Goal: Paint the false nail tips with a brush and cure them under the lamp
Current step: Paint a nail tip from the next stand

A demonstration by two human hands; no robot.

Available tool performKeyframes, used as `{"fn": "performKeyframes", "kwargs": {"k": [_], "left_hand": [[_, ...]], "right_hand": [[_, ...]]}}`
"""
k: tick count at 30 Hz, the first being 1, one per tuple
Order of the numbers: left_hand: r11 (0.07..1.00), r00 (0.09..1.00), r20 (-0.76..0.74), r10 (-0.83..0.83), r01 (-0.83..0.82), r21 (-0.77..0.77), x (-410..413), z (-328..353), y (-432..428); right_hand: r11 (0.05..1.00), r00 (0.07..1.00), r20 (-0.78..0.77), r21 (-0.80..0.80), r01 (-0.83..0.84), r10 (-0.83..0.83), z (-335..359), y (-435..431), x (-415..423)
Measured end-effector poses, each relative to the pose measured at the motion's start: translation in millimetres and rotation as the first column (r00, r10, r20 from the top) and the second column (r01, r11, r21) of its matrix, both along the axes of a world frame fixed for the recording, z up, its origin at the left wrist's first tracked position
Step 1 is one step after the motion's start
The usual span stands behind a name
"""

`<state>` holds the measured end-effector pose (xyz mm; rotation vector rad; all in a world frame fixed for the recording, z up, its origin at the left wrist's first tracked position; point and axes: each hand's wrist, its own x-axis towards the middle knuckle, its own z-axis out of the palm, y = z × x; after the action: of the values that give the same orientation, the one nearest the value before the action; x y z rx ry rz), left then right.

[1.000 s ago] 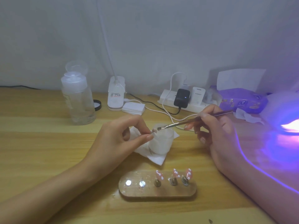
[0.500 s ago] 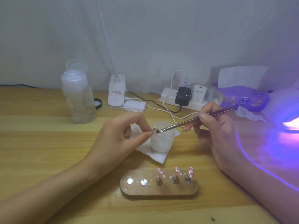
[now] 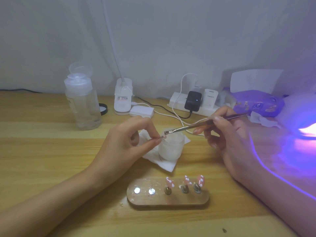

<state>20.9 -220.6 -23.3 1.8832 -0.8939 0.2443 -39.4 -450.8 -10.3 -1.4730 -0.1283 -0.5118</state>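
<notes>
Left hand (image 3: pixel 124 144): thumb and forefinger pinch nail tip (image 3: pixel 163 137) at their tips.
Right hand (image 3: pixel 229 135): fingers grip brush (image 3: pixel 196 126); bristles touch nail tip.

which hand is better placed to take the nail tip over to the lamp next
Probably left: the left hand pinches the nail tip. The right hand sits nearer the lamp glowing at the right, but it grips the brush.

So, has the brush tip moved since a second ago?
Yes, slightly left: against the white jar, the brush tip has crept toward its left rim, reaching the nail tip the left hand pinches.
</notes>
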Motion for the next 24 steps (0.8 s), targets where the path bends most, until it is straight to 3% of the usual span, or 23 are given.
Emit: {"fn": "performKeyframes", "kwargs": {"k": [4, 19, 24], "left_hand": [[1.0, 1.0, 0.001, -0.001, 0.001, -0.004, 0.2, 0.1, -1.1], [1.0, 1.0, 0.023, 0.014, -0.014, -0.001, 1.0, -1.3, -0.7], [1.0, 1.0, 0.005, 0.011, -0.011, -0.019, -0.5, 0.7, -1.5]], "right_hand": [[0.999, 0.998, -0.06, -0.029, 0.022, -0.024, -1.7, -0.4, 0.8], [0.999, 1.0, 0.007, -0.046, -0.009, 0.01, 0.0, 1.9, -0.3], [0.998, 0.999, 0.009, -0.025, 0.054, -0.054, -0.2, -0.6, 0.0]]}}
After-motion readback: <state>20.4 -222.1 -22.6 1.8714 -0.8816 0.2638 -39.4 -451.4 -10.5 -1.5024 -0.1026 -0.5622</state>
